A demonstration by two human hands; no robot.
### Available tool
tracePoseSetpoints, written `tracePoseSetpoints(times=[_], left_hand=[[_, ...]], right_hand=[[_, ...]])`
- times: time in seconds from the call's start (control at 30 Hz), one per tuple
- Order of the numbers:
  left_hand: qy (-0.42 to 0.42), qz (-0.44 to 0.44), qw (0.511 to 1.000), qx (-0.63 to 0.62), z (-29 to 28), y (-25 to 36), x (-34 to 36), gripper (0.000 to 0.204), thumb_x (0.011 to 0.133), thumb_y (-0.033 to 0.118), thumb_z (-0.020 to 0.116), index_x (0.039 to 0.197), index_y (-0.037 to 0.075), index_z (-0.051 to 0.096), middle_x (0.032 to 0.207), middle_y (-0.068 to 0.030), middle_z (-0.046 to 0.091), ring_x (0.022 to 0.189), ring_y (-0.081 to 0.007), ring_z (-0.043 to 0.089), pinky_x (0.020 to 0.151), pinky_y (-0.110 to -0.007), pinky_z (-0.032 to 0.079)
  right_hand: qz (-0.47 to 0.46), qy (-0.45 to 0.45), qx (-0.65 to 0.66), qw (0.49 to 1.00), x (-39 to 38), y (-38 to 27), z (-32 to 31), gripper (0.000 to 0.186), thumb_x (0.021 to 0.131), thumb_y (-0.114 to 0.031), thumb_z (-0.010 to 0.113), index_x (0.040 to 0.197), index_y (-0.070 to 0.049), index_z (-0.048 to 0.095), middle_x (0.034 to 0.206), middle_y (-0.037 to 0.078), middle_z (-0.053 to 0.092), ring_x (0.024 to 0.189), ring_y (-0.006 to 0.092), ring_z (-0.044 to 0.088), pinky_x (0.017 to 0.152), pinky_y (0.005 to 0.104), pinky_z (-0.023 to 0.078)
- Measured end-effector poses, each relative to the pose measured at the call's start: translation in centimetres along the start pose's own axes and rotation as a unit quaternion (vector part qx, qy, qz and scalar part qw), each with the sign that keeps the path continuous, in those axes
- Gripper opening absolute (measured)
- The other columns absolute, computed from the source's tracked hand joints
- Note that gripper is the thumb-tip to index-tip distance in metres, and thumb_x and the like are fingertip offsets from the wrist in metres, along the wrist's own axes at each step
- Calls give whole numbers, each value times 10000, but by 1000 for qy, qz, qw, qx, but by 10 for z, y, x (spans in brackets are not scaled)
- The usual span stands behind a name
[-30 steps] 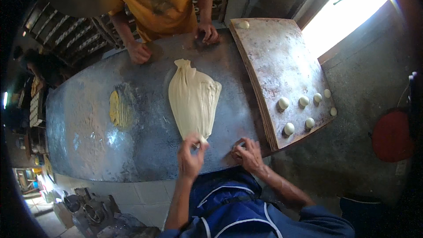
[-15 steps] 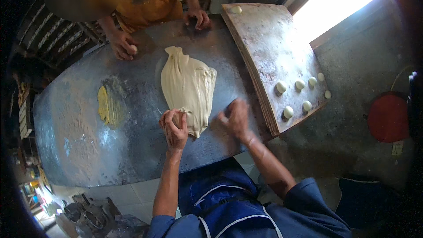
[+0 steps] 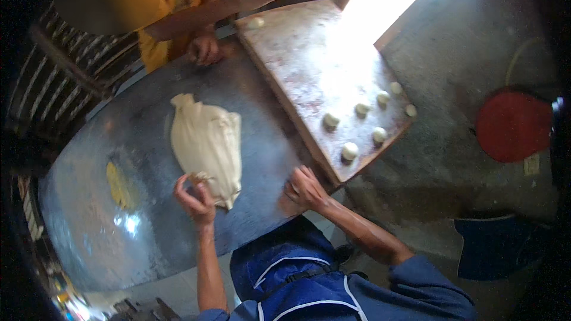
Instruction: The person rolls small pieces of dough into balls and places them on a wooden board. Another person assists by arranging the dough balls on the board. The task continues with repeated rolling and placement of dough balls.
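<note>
A big pale slab of dough (image 3: 208,139) lies stretched out on the metal-grey worktable in front of me. My left hand (image 3: 196,202) pinches a bit of its near-left edge between thumb and fingers. To the right of the dough, my right hand (image 3: 306,190) is curled down against the tabletop close to the near edge. Its fingers are bent inward, and whatever they may cover is hidden. Several small round dough balls (image 3: 350,151) sit on the stacked boards beyond that hand.
The stack of wooden boards (image 3: 285,65) overlaps the table's right end. A yellow smear of fat (image 3: 119,187) marks the worktable (image 3: 148,226) on the left. Across from me, a co-worker in orange stretches an arm (image 3: 202,16) toward the boards. A red round stool (image 3: 513,125) stands at far right.
My view has swung, shifting the table and boards leftward. My right hand has come down nearer the table edge, while the left keeps its pinch. The co-worker's arm now reaches toward the boards.
</note>
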State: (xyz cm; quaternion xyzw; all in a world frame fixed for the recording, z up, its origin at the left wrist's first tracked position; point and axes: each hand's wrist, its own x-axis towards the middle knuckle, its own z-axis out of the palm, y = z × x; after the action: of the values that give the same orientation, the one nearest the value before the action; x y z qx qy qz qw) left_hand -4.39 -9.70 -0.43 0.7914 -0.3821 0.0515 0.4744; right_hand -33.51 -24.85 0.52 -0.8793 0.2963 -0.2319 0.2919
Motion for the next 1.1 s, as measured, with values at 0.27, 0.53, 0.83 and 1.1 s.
tracePoseSetpoints(times=[0.27, 0.53, 0.83, 1.1], left_hand=[[11, 48, 995, 83, 3, -5, 0, 379, 1027, 238, 593, 1307, -3, 510, 1262, -185, 570, 1153, -364, 551, 1000, -479, 431], [2, 60, 991, 121, 3, -13, 0, 351, 1028, 219, 573, 1276, -21, 509, 1200, -199, 568, 1106, -362, 565, 986, -476, 441], [4, 75, 992, 102, 13, -8, 1, 327, 1063, 239, 530, 1266, -17, 508, 1186, -182, 561, 1094, -335, 560, 977, -470, 441], [128, -32, 982, 138, -49, -23, -76, 315, 1091, 258, 462, 1237, -14, 525, 1185, -172, 569, 1105, -309, 561, 948, -417, 459]], right_hand=[[-54, -80, -17, 995, -24, -12, -22, 224, 856, -122, 639, 1050, -50, 556, 999, 142, 506, 989, 308, 528, 813, 432, 455], [18, -190, 59, 980, -20, -15, -94, 225, 745, -82, 752, 882, 26, 610, 1021, 170, 557, 951, 353, 600, 811, 447, 533], [248, 383, 48, 889, -13, 102, -325, 858, 693, -243, 976, 1333, -32, 446, 1110, 146, 640, 898, 227, 695, 716, 342, 579], [256, 297, -66, 918, -42, 50, -261, 948, 643, -320, 997, 1371, -11, 474, 947, 105, 604, 841, 242, 633, 737, 375, 541]])
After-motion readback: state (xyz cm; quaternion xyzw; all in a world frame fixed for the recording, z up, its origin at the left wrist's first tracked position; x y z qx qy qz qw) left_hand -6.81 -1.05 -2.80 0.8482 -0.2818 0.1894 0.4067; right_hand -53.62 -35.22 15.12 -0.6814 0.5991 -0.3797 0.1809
